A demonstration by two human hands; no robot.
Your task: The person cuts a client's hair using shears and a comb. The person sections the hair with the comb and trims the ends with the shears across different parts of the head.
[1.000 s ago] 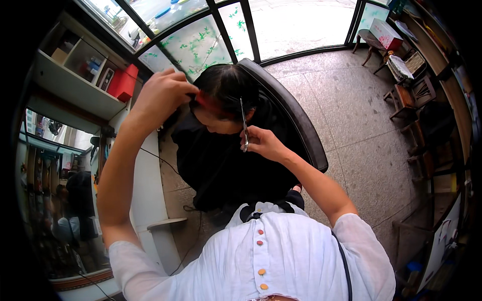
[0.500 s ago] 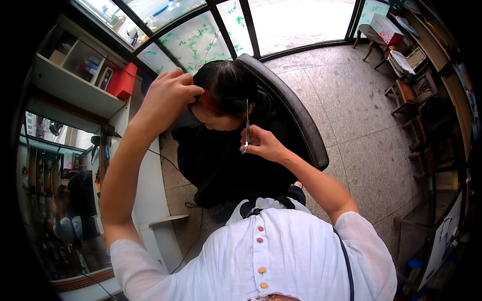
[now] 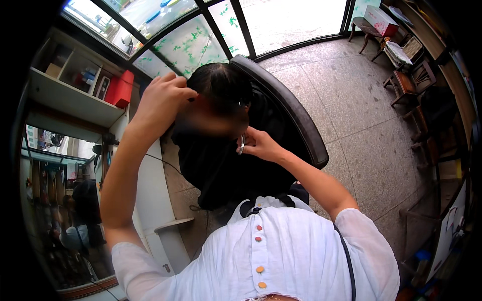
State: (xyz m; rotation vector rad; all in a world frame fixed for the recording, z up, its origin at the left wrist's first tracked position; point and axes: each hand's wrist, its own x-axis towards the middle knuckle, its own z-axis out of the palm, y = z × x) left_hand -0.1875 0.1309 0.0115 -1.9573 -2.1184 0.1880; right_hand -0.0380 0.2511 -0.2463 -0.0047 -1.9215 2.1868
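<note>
A seated person with short dark hair (image 3: 221, 83) wears a black cape (image 3: 213, 168) in front of me. My left hand (image 3: 163, 103) is raised at the left side of that person's forehead, its fingertips pinched on a red comb (image 3: 198, 95). Only a small bit of the comb shows; a blurred patch covers the area beyond it. On the other side of the head, my right hand (image 3: 264, 144) is closed on silver scissors (image 3: 242, 146). Their handle loops show at my fingers, and the blades point up toward the hair, partly lost in the blur.
A dark padded chair back (image 3: 296, 113) curves behind the person. To the left stand a white counter (image 3: 150, 193), a large mirror (image 3: 63, 200) and shelves with a red box (image 3: 119, 89). Wooden chairs (image 3: 404, 83) line the right wall. Framed glass panels (image 3: 193, 42) close off the far side.
The seated person's head appears slightly further left and tilted up a little more. My left hand has shifted slightly left with the comb. The scissors remain beside the head.
</note>
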